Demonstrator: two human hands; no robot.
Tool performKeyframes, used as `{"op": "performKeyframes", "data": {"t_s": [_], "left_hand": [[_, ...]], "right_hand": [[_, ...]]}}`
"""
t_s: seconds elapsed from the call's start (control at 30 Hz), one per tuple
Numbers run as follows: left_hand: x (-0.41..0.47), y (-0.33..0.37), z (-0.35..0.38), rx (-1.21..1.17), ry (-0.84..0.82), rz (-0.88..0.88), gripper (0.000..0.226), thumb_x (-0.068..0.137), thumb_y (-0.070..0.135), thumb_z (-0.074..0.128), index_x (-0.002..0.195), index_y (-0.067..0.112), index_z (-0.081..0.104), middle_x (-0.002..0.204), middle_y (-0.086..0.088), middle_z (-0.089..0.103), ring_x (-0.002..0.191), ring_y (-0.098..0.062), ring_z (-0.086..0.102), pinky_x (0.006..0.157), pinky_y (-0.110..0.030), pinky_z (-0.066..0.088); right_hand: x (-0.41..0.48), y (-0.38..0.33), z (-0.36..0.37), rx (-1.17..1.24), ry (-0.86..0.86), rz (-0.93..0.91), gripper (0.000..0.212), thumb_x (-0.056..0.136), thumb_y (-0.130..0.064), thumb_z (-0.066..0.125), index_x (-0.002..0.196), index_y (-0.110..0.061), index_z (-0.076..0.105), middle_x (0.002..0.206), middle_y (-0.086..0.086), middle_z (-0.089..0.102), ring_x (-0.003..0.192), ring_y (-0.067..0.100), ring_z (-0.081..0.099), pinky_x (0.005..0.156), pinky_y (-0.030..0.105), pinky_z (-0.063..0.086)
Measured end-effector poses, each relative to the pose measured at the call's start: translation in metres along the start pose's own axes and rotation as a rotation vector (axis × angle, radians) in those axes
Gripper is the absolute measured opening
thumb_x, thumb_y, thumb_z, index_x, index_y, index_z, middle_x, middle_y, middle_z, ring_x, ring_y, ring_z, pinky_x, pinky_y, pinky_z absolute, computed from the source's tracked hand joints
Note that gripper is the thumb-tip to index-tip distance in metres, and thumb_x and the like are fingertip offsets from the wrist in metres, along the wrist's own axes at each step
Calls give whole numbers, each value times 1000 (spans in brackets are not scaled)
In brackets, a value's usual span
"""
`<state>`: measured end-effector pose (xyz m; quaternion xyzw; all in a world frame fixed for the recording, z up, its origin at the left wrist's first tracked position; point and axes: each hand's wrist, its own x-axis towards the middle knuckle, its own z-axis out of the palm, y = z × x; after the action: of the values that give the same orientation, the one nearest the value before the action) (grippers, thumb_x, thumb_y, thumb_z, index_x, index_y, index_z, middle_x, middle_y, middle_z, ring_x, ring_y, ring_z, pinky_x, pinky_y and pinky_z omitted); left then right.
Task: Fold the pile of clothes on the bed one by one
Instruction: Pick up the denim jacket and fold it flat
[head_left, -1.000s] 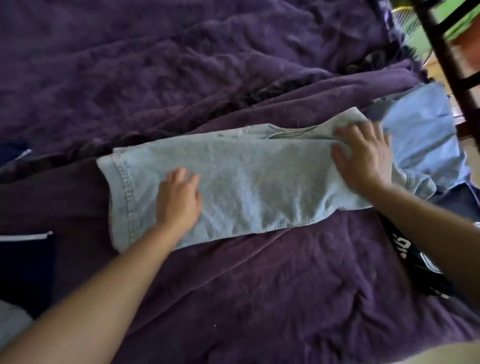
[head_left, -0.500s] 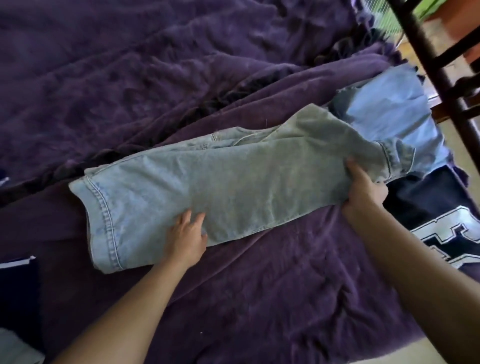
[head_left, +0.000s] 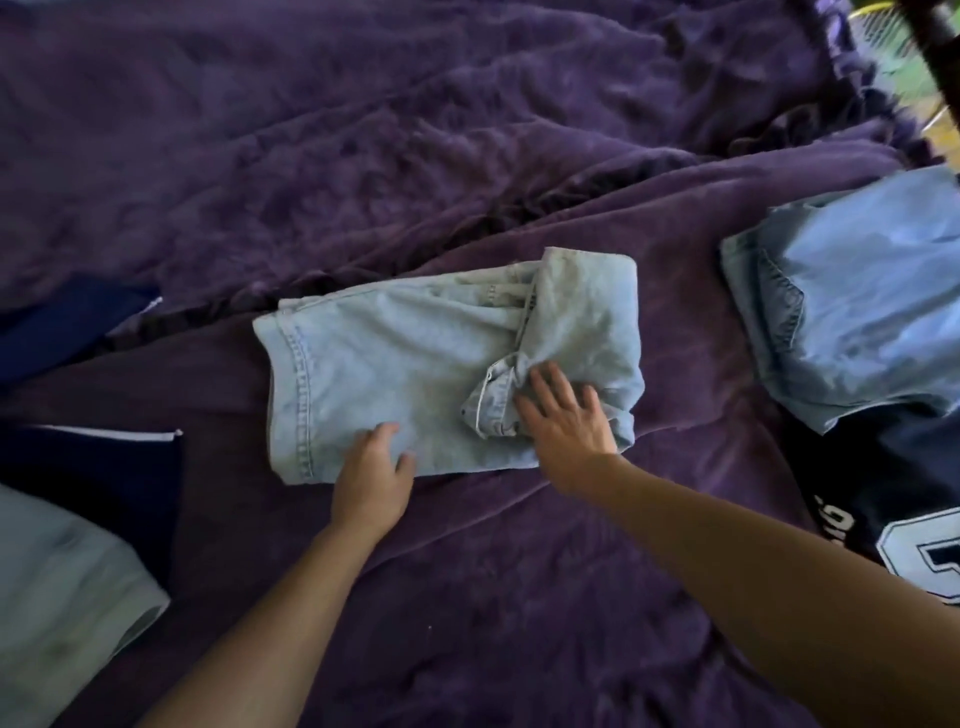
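**Position.** The pale denim jeans (head_left: 395, 374) are lying across the middle of the purple blanket (head_left: 493, 597). Their waistband end (head_left: 496, 400) is doubled over onto the legs.

**Hands.** The right hand (head_left: 563, 423) is pressing down on the doubled part with its fingers straight and spread, grasping nothing. The left hand (head_left: 371, 480) is resting on the near edge of the legs with its fingers loosely bent on the cloth. No pinch is evident.

**Risks noted.**
1. The waistband is bunching and twisting under the right hand rather than lying flat. If the next fold is made over it, the bundle is likely to end up lumpy and lopsided.
2. Denim is stiff, and only flat pressure is holding the fold. If the right hand lifts before the crease sets, the flap is likely to spring open.
3. The blanket is rumpling into ridges along the far side of the jeans. On this soft, uneven base the edges may slip out of line when the next fold is pressed.
4. The left hand is bearing on the near edge only. A push from the right hand may therefore slide the whole garment sideways.
5. A bluer pair of jeans (head_left: 852, 312) and a dark lettered jersey (head_left: 883, 493) are lying to the right, apart from the work. A careless sweep of the right arm may disturb them.
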<state>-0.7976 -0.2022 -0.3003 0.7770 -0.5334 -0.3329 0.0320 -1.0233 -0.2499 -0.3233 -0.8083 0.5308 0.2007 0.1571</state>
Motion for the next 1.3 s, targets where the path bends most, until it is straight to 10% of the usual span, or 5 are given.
{"op": "performKeyframes", "data": {"t_s": [0.17, 0.3, 0.5, 1.03, 1.3], "left_hand": [[-11, 30, 24, 82, 0, 285, 52, 96, 19, 48, 146, 24, 35, 152, -7, 27, 136, -26, 31, 103, -41, 38], [-3, 54, 52, 66, -166, 290, 59, 97, 14, 43, 151, 23, 21, 160, -3, 11, 140, -26, 29, 107, -39, 38], [20, 50, 67, 181, -375, 272, 64, 94, 11, 41, 152, 24, 16, 161, 2, 7, 145, -25, 18, 112, -47, 29], [-30, -140, -59, -509, 158, -243, 24, 92, 3, 51, 93, 24, 63, 89, -5, 70, 83, -22, 68, 77, -34, 52], [-18, -148, -66, -438, 311, -149, 41, 98, 30, 48, 135, 12, 50, 136, -13, 49, 119, -23, 51, 101, -30, 39]], "right_hand": [[-3, 27, -14, 306, -13, -99, 55, 86, -46, 59, 137, -29, 47, 157, -3, 25, 147, 19, 14, 111, 45, 27], [-6, 79, -30, 716, 541, 328, 39, 80, -32, 71, 117, -22, 62, 125, 1, 59, 113, 27, 53, 83, 35, 44], [22, 97, -21, 1069, 203, 691, 43, 78, -40, 74, 108, -13, 59, 100, 2, 66, 93, 26, 63, 77, 38, 53], [103, -184, -140, 761, 76, 101, 35, 85, -30, 62, 111, -13, 44, 103, 10, 61, 97, 33, 58, 71, 34, 41], [124, -222, -92, 819, -98, -63, 48, 93, -18, 51, 140, -19, 43, 127, 7, 56, 97, 23, 60, 75, 36, 53]]}}
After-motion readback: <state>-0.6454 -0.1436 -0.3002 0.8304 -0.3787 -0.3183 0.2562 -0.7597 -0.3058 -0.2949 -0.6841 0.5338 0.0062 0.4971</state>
